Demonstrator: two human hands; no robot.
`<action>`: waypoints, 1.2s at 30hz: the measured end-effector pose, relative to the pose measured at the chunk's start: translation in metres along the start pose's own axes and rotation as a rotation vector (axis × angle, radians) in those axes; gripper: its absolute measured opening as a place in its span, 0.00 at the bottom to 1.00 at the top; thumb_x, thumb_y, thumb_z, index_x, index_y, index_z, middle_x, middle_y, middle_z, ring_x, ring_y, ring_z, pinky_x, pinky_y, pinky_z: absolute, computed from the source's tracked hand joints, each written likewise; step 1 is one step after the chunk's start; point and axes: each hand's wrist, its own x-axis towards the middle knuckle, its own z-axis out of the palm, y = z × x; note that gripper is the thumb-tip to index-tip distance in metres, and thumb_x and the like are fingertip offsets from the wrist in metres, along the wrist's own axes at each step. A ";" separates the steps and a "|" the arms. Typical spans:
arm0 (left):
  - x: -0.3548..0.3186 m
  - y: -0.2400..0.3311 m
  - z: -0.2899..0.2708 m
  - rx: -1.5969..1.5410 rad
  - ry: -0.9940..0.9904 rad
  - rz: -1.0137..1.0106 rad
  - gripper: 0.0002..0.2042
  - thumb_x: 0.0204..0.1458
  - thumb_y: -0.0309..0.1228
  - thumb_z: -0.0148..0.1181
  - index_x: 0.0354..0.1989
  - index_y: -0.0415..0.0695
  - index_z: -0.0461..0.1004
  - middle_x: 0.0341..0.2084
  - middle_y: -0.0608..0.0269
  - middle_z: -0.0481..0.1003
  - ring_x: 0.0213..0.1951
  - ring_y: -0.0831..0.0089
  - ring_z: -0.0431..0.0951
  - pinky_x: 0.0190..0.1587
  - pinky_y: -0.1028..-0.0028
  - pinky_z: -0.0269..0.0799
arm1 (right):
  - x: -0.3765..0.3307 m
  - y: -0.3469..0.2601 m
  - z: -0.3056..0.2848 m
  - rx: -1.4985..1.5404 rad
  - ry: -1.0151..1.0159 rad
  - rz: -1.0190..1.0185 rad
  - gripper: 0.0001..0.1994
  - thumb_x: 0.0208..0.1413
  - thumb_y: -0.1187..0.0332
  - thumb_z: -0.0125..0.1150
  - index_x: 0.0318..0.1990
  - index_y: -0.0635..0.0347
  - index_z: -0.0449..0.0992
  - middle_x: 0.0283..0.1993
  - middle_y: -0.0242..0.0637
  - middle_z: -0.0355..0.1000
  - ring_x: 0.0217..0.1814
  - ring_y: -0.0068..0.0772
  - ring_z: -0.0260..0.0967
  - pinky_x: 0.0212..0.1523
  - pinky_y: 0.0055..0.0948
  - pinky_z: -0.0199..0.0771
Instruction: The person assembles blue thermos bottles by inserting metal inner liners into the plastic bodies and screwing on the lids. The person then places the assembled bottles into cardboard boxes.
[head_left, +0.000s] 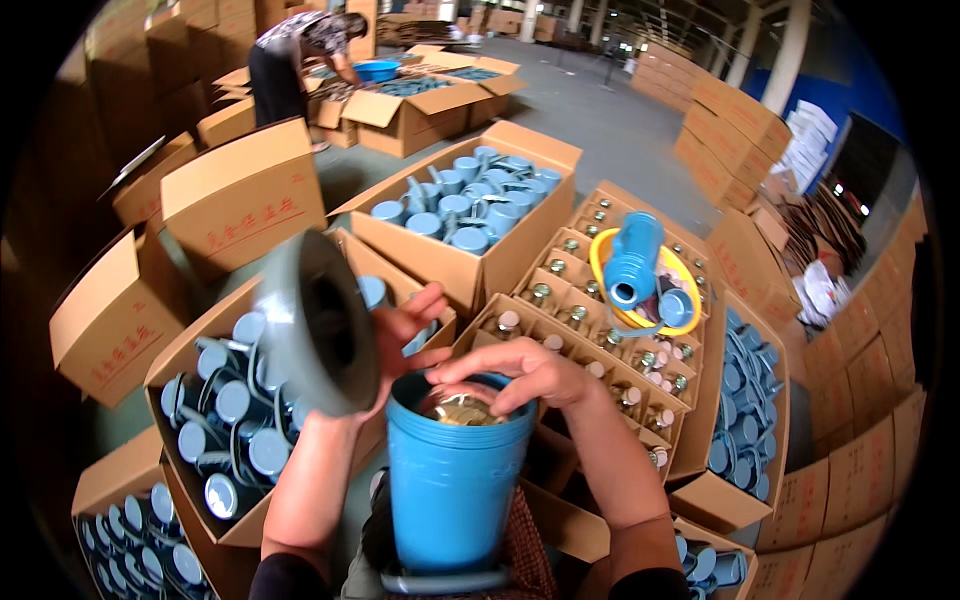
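Observation:
A blue plastic thermos body [460, 490] stands upright in front of my lap, its wide mouth facing up. Inside the mouth shows a shiny silvery glass liner [462, 408]. My right hand [530, 375] reaches over the rim, its bent fingers on the liner; their tips are partly hidden. My left hand [410, 320] holds a grey round cover [315, 320] with a dark hollow inside, tilted on its side left of the thermos body. The cover hides part of that hand, whose visible fingers extend toward the rim.
Open cartons of blue thermos parts [235, 400] surround me. A divided carton [600, 370] of glass liners stands right, with a yellow basin [603, 250] holding a blue thermos body [636, 255] on it. Beyond, a person [300, 50] bends over cartons. Stacked boxes [735, 135] line the right.

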 end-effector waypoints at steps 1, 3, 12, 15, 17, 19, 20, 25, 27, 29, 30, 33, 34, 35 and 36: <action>0.001 0.000 -0.004 -0.082 0.128 -0.021 0.18 0.55 0.47 0.51 0.42 0.44 0.73 0.62 0.44 0.58 0.64 0.51 0.56 0.56 0.45 0.64 | -0.001 0.001 -0.001 -0.090 -0.028 0.011 0.29 0.40 0.73 0.63 0.54 0.73 0.69 0.60 0.52 0.65 0.64 0.41 0.61 0.63 0.36 0.58; 0.003 0.008 -0.012 -0.220 0.471 -0.024 0.20 0.58 0.41 0.47 0.53 0.41 0.68 0.58 0.45 0.64 0.60 0.51 0.64 0.55 0.46 0.66 | 0.005 -0.018 0.005 -0.146 0.021 0.138 0.24 0.39 0.75 0.67 0.48 0.71 0.74 0.52 0.48 0.72 0.53 0.36 0.70 0.56 0.32 0.65; 0.006 0.017 -0.009 0.268 0.699 0.564 0.10 0.53 0.25 0.58 0.42 0.35 0.72 0.35 0.60 0.76 0.37 0.75 0.75 0.46 0.75 0.70 | 0.034 -0.061 0.046 -1.174 0.196 0.373 0.30 0.40 0.39 0.60 0.15 0.63 0.73 0.19 0.43 0.71 0.23 0.42 0.71 0.27 0.35 0.69; 0.005 0.011 -0.009 0.326 0.649 0.607 0.09 0.50 0.22 0.61 0.40 0.36 0.74 0.34 0.62 0.77 0.37 0.77 0.75 0.45 0.76 0.70 | 0.044 -0.061 0.047 -1.320 0.143 0.286 0.25 0.40 0.46 0.65 0.16 0.62 0.72 0.11 0.38 0.65 0.16 0.39 0.67 0.22 0.33 0.64; 0.002 0.012 -0.008 0.328 0.647 0.634 0.09 0.49 0.23 0.62 0.39 0.37 0.74 0.34 0.62 0.77 0.36 0.77 0.75 0.45 0.76 0.70 | 0.046 -0.064 0.045 -1.194 0.041 0.311 0.17 0.42 0.56 0.67 0.22 0.62 0.75 0.21 0.38 0.72 0.24 0.35 0.71 0.28 0.31 0.68; -0.002 0.014 -0.010 0.344 0.650 0.648 0.09 0.49 0.23 0.62 0.39 0.37 0.74 0.34 0.62 0.77 0.36 0.77 0.75 0.45 0.76 0.70 | 0.036 -0.057 0.027 -0.906 -0.044 0.242 0.12 0.43 0.62 0.68 0.27 0.63 0.76 0.28 0.37 0.76 0.33 0.33 0.75 0.32 0.30 0.70; -0.006 0.017 -0.009 0.343 0.656 0.661 0.10 0.49 0.23 0.63 0.39 0.37 0.74 0.33 0.62 0.77 0.35 0.77 0.75 0.44 0.76 0.70 | 0.032 -0.056 0.019 -0.681 -0.131 0.252 0.13 0.41 0.71 0.68 0.38 0.62 0.77 0.41 0.36 0.77 0.49 0.32 0.73 0.39 0.31 0.72; -0.004 0.005 -0.001 0.494 0.617 0.601 0.16 0.46 0.31 0.65 0.42 0.37 0.71 0.36 0.61 0.76 0.38 0.74 0.74 0.47 0.74 0.68 | 0.017 -0.017 0.000 -0.345 -0.172 0.154 0.21 0.39 0.73 0.66 0.46 0.61 0.77 0.46 0.36 0.76 0.50 0.30 0.72 0.39 0.24 0.73; -0.009 0.003 0.004 0.565 0.534 0.638 0.21 0.43 0.37 0.67 0.42 0.37 0.71 0.36 0.61 0.76 0.39 0.73 0.74 0.48 0.73 0.68 | 0.027 -0.037 0.014 -0.496 -0.174 0.278 0.22 0.38 0.74 0.66 0.46 0.63 0.76 0.44 0.37 0.77 0.46 0.27 0.74 0.37 0.22 0.73; -0.011 0.001 0.006 0.698 0.503 0.678 0.28 0.43 0.49 0.66 0.41 0.35 0.70 0.34 0.59 0.75 0.39 0.71 0.73 0.46 0.72 0.67 | 0.030 -0.041 0.019 -0.462 -0.089 0.324 0.18 0.40 0.76 0.65 0.44 0.66 0.77 0.40 0.40 0.77 0.38 0.23 0.75 0.35 0.20 0.74; -0.012 0.001 0.004 0.736 0.428 0.708 0.29 0.44 0.53 0.64 0.40 0.35 0.71 0.32 0.58 0.74 0.37 0.71 0.73 0.44 0.73 0.67 | 0.027 -0.036 0.016 -0.391 -0.028 0.321 0.17 0.41 0.77 0.65 0.43 0.66 0.77 0.39 0.40 0.78 0.37 0.23 0.75 0.35 0.21 0.74; -0.011 0.004 0.009 0.903 0.324 0.803 0.31 0.51 0.59 0.52 0.32 0.34 0.73 0.27 0.55 0.73 0.30 0.69 0.71 0.34 0.74 0.64 | 0.001 0.007 0.003 -0.254 0.491 -0.052 0.04 0.51 0.77 0.58 0.33 0.68 0.76 0.37 0.46 0.77 0.34 0.30 0.76 0.38 0.24 0.76; -0.010 0.007 0.017 0.895 0.278 0.779 0.30 0.51 0.57 0.54 0.32 0.34 0.76 0.26 0.55 0.74 0.29 0.69 0.72 0.32 0.74 0.66 | -0.009 0.020 -0.002 -0.081 0.670 -0.241 0.05 0.53 0.75 0.56 0.33 0.68 0.75 0.34 0.45 0.76 0.35 0.31 0.76 0.38 0.26 0.75; -0.009 0.006 0.020 0.879 0.237 0.746 0.29 0.50 0.55 0.56 0.31 0.34 0.78 0.25 0.55 0.75 0.27 0.69 0.73 0.30 0.75 0.67 | -0.017 0.035 -0.007 0.097 0.848 -0.421 0.06 0.56 0.73 0.54 0.33 0.68 0.74 0.32 0.43 0.76 0.36 0.33 0.76 0.39 0.28 0.75; -0.008 0.008 0.020 0.906 0.129 0.698 0.26 0.50 0.52 0.58 0.30 0.34 0.79 0.25 0.55 0.75 0.27 0.69 0.74 0.29 0.75 0.68 | -0.016 0.044 -0.006 0.125 0.922 -0.501 0.13 0.58 0.62 0.54 0.32 0.65 0.71 0.37 0.46 0.74 0.41 0.39 0.74 0.48 0.35 0.72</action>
